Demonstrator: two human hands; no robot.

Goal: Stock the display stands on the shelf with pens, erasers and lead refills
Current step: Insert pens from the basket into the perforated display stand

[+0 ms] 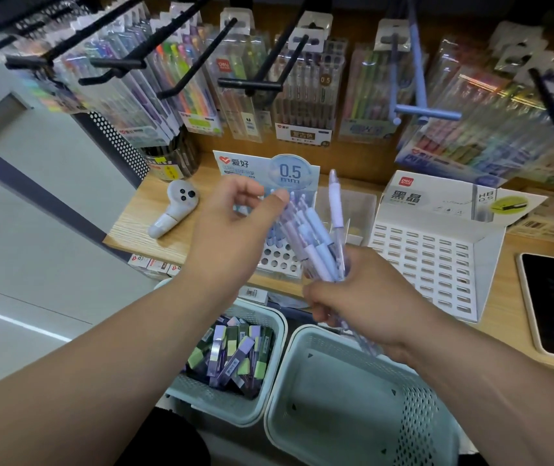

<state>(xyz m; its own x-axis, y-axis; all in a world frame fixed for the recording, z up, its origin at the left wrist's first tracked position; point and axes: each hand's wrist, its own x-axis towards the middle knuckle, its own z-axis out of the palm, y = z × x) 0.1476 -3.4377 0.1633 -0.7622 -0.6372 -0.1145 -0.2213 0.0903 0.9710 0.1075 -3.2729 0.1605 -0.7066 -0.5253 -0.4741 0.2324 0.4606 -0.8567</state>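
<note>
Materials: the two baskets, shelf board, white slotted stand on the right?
Left basket and right basket: moulded plastic, matte mint, perforated walls. Shelf board: wood-grain surface, satin; probably laminate. White slotted stand: likely printed cardboard, folded flaps and die-cut slots.

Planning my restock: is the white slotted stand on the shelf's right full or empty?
Empty. Every visible slot of the white slotted stand is a bare hole; the lead refills lie in the left basket.
</note>
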